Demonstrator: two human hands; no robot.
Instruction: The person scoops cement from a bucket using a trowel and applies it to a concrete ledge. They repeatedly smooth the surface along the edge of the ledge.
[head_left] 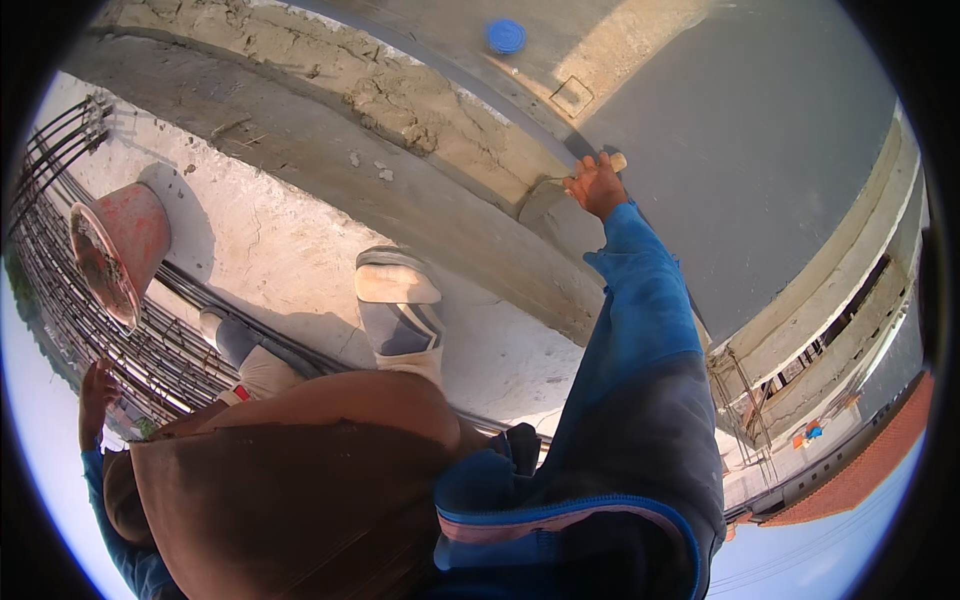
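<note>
My right hand (597,187) is closed round the handle of a trowel, reaching forward over a concrete ledge (330,165). The trowel's pale wooden handle (619,161) sticks out past my fingers. Its grey blade lies against the ledge's side, partly lost against the similar-coloured mortar. Rough, damp-looking mortar (400,105) runs along the ledge's top. Far out at the left, my left hand (97,392) hangs beside the bars with its fingers apart, and I see nothing in it.
A reddish bucket (125,240) crusted with mortar leans tilted at the left, by bundled steel bars (60,260). My shoe (398,285) rests on the pale slab (255,220). Beyond the ledge lies lower grey ground (750,150) with a round blue object (506,37).
</note>
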